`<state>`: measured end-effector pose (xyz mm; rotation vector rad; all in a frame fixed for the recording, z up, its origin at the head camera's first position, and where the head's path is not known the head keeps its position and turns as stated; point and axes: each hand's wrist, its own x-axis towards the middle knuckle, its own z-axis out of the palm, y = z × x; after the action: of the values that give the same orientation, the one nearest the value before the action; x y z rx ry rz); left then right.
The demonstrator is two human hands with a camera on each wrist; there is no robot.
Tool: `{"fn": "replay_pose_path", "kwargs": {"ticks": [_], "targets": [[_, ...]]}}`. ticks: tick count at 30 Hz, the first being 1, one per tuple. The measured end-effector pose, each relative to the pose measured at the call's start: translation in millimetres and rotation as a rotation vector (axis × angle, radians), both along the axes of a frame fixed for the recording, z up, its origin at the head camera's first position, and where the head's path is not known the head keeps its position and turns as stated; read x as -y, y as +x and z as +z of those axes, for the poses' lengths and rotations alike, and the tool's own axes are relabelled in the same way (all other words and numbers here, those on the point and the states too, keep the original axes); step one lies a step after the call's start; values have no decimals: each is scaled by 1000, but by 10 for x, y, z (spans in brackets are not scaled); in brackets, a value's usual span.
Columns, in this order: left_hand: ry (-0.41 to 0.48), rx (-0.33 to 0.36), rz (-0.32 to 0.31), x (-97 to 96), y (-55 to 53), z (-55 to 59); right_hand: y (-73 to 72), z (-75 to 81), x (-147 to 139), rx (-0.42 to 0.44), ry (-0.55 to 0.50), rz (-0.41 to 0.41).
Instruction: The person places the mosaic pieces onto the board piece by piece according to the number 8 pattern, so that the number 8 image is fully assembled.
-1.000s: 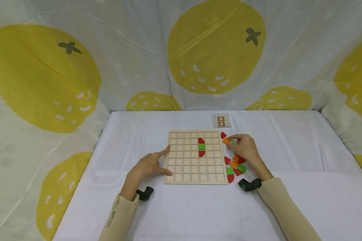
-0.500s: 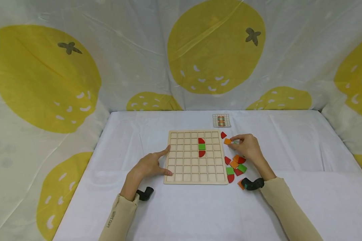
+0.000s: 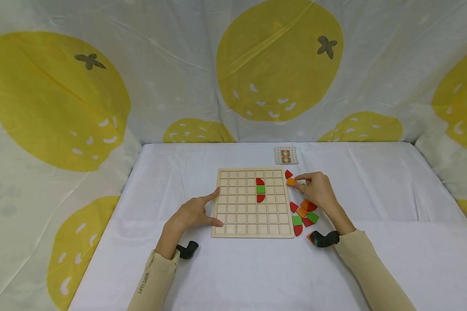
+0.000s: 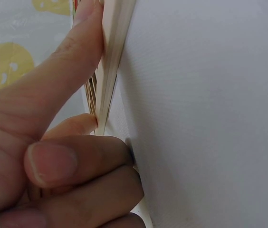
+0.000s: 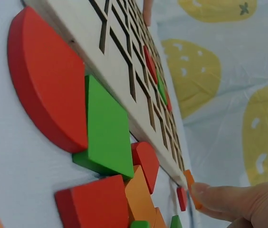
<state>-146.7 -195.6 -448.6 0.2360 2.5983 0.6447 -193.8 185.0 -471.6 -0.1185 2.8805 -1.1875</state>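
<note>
The thumb and forefinger of my right hand (image 3: 319,190) pinch an orange block (image 3: 291,182) beside the back right corner of the wooden grid board (image 3: 253,236). In the right wrist view, the orange block (image 5: 189,178) stands on edge at the fingertips. My left hand (image 3: 192,212) rests at the board's left edge, thumb and forefinger spread wide along the rim; its other fingers curl below, as the left wrist view shows. In one column of the board sit a green square block (image 3: 260,189) and two red rounded blocks, one behind it (image 3: 260,181), one in front.
Right of the board lies a loose cluster of red, orange and green blocks (image 3: 302,212). A red block (image 3: 289,174) lies behind the held one. A small pattern card (image 3: 286,155) is on the white cloth beyond the board. A green piece shows partly under my right hand.
My right hand shifts slightly right, then back left, with the orange block, which turns between the fingertips. The left hand and the board stay put.
</note>
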Motion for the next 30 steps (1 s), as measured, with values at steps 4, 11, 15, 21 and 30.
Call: {"fn": "replay_pose_path", "kwargs": {"ticks": [4,11,15,21,30], "targets": [[-1,0,-2,2,0,-3,14,28,36,33,-49,33],[-2,1,6,-1,-4,-6,60,39,274,66,-110,132],[0,-5,5,-4,-5,-10,75,28,444,55,-133,188],[7,-6,4,-3,-4,-9,106,10,616,80,-155,221],[13,6,13,-5,-6,5,146,-52,751,101,-149,257]]}}
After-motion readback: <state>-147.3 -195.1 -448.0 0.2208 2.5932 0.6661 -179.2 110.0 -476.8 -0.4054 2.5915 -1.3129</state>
